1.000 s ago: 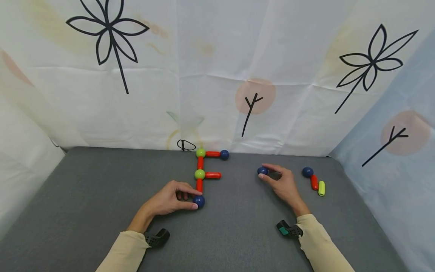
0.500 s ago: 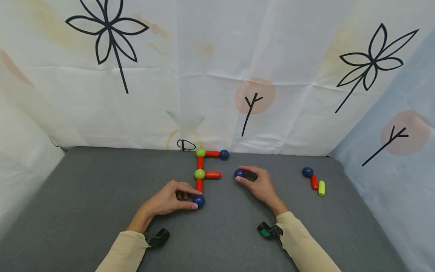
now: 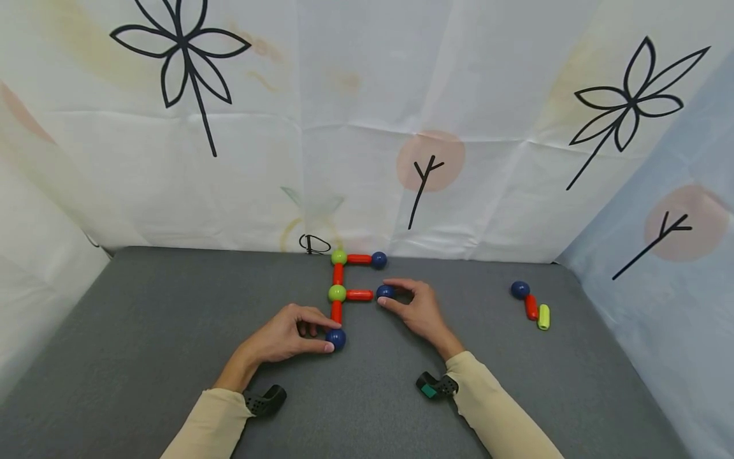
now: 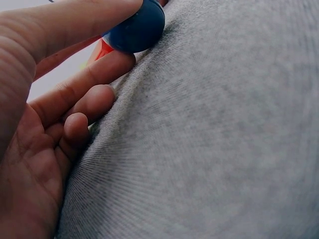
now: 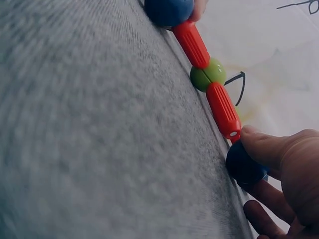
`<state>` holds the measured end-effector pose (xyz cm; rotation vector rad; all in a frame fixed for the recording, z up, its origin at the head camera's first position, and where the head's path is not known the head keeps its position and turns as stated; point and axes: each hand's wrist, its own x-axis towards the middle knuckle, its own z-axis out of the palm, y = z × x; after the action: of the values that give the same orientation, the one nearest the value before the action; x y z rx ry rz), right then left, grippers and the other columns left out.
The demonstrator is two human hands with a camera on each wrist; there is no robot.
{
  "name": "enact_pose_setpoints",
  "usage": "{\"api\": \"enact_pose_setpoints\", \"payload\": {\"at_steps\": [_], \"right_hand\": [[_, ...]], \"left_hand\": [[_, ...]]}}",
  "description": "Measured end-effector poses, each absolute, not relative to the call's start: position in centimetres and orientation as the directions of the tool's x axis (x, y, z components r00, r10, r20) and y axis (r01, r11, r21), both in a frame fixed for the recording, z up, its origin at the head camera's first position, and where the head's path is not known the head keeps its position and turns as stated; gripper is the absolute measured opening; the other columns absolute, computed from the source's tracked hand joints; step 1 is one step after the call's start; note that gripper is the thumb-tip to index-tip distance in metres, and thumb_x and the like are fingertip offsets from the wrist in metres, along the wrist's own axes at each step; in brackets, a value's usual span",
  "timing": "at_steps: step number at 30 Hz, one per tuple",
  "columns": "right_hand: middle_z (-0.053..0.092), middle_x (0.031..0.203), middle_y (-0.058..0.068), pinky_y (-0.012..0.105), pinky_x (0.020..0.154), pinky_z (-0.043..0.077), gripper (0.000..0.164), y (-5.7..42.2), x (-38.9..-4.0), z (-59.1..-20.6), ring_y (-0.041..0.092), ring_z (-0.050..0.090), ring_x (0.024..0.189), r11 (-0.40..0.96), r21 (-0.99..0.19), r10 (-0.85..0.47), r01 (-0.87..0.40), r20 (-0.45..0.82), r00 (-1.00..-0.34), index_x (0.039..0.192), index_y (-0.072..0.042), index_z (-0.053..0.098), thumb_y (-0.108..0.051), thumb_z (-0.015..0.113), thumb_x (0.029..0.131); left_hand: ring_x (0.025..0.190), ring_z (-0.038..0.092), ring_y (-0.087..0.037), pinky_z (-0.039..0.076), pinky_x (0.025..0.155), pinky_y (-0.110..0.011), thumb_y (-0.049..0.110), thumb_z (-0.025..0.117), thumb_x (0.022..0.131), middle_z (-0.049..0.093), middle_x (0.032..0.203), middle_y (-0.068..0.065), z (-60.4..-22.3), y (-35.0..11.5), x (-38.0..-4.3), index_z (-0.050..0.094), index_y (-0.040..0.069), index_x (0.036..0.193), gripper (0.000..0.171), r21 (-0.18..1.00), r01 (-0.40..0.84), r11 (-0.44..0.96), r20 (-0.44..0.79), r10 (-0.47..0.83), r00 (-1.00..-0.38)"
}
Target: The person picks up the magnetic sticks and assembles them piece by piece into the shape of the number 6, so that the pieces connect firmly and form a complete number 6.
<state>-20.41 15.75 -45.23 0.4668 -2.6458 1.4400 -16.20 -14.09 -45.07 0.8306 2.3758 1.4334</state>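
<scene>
An F-shaped chain of red rods and green balls lies on the grey table (image 3: pixel 172 331). At its lower end is a blue ball (image 3: pixel 336 340), pinched by my left hand (image 3: pixel 289 335) between thumb and fingers. My right hand (image 3: pixel 418 309) grips another blue ball (image 3: pixel 385 292) right at the free end of the middle red rod (image 3: pixel 360 295). In the right wrist view that held ball (image 5: pixel 245 163) sits close against the tip of a red rod (image 5: pixel 223 110). The upper rod (image 3: pixel 359 259) ends in a third blue ball (image 3: pixel 379 260).
To the right lie a loose blue ball (image 3: pixel 520 290), a short red rod (image 3: pixel 531 308) and a yellow-green rod (image 3: pixel 543 317), close together. A white printed cloth (image 3: pixel 355 191) hangs along the table's back edge.
My right hand has moved left with its blue ball, from open table up to the end of the middle red rod. The left hand has stayed on its ball.
</scene>
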Motion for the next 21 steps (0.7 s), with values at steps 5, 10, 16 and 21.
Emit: {"api": "enact_pose_setpoints", "payload": {"at_steps": [5, 10, 16, 21], "right_hand": [[0.073, 0.117, 0.007, 0.046, 0.092, 0.042, 0.039, 15.60, -20.42, -45.42, 0.027, 0.061, 0.104, 0.533, -0.787, -0.213, -0.311, 0.231, -0.949, 0.120, -0.010, 0.076, -0.019, 0.086, 0.084], [0.072, 0.119, 0.005, 0.046, 0.091, 0.043, 0.040, 15.58, -20.30, -45.45, 0.026, 0.060, 0.103, 0.538, -0.778, -0.228, -0.324, 0.236, -0.945, 0.122, -0.013, 0.075, -0.023, 0.085, 0.084], [0.072, 0.119, 0.004, 0.048, 0.093, 0.044, 0.041, 15.63, -20.20, -45.57, 0.026, 0.060, 0.105, 0.541, -0.765, -0.242, -0.349, 0.256, -0.936, 0.122, -0.013, 0.075, -0.025, 0.085, 0.085], [0.072, 0.119, 0.004, 0.046, 0.089, 0.043, 0.041, 15.65, -20.12, -45.57, 0.025, 0.059, 0.100, 0.552, -0.753, -0.247, -0.358, 0.262, -0.933, 0.123, -0.014, 0.075, -0.026, 0.085, 0.085]], "left_hand": [[0.077, 0.056, -0.016, 0.044, 0.068, -0.027, 0.027, 0.083, 0.086, 0.070, 0.096, 0.007, -45.09, -14.06, -16.21, 0.078, 0.019, 0.118, 0.033, 0.871, 0.341, 0.353, 0.079, 0.584, -0.808], [0.078, 0.056, -0.015, 0.045, 0.068, -0.027, 0.027, 0.083, 0.086, 0.068, 0.093, 0.007, -45.03, -14.10, -16.23, 0.079, 0.019, 0.118, 0.033, 0.870, 0.346, 0.351, 0.084, 0.586, -0.806], [0.078, 0.057, -0.015, 0.045, 0.068, -0.027, 0.027, 0.084, 0.086, 0.068, 0.093, 0.007, -45.03, -14.14, -16.24, 0.078, 0.020, 0.118, 0.033, 0.871, 0.351, 0.345, 0.090, 0.590, -0.802], [0.079, 0.057, -0.015, 0.045, 0.068, -0.027, 0.027, 0.083, 0.086, 0.068, 0.094, 0.007, -45.03, -14.13, -16.23, 0.078, 0.020, 0.118, 0.033, 0.873, 0.347, 0.342, 0.087, 0.590, -0.802]]}}
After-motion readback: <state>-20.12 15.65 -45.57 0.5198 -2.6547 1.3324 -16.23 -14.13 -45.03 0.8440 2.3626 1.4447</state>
